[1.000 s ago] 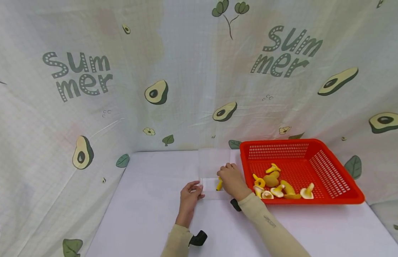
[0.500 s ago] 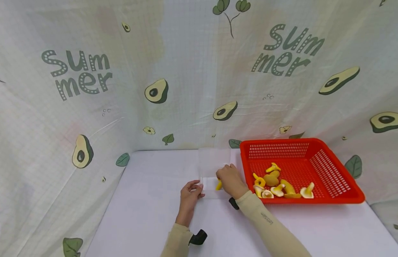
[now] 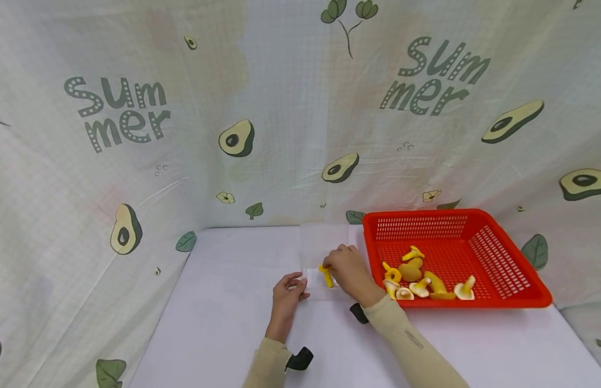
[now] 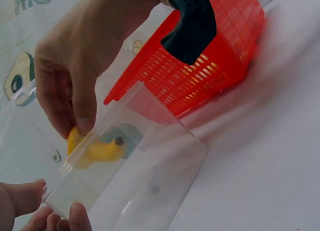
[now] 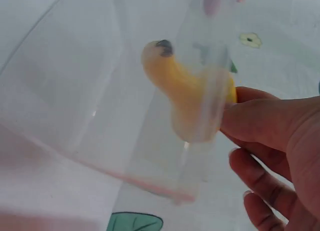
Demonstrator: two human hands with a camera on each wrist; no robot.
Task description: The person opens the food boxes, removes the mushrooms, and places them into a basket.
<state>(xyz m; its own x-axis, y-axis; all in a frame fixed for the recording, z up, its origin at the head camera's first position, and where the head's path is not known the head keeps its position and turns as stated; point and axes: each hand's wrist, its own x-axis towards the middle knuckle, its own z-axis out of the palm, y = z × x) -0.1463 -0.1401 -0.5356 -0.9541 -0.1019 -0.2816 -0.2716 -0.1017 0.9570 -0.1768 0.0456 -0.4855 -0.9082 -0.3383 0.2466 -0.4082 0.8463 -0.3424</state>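
Pinched between the thumb and fingers of my right hand (image 3: 351, 275) is a yellow mushroom (image 3: 327, 276), its stem pointing down into a clear plastic box (image 4: 170, 166). Through the box wall, the right wrist view shows the mushroom's dark-tipped stem (image 5: 165, 48) inside, with its cap end at the rim by my thumb (image 5: 255, 121). My left hand (image 3: 285, 299) holds the box's left end, thumb and fingertips at its edge. The clear lid (image 3: 325, 238) stands folded back behind the box.
A red perforated plastic basket (image 3: 475, 303) stands to the right, close to my right forearm. Several yellow and pale mushrooms (image 3: 419, 288) lie inside it. The white-covered table (image 3: 223, 302) meets a printed cloth backdrop (image 3: 281, 108) at the back.
My right hand has shifted slightly left, bringing the yellow mushroom further left over the box and more into sight. My left hand and the basket stay where they were.
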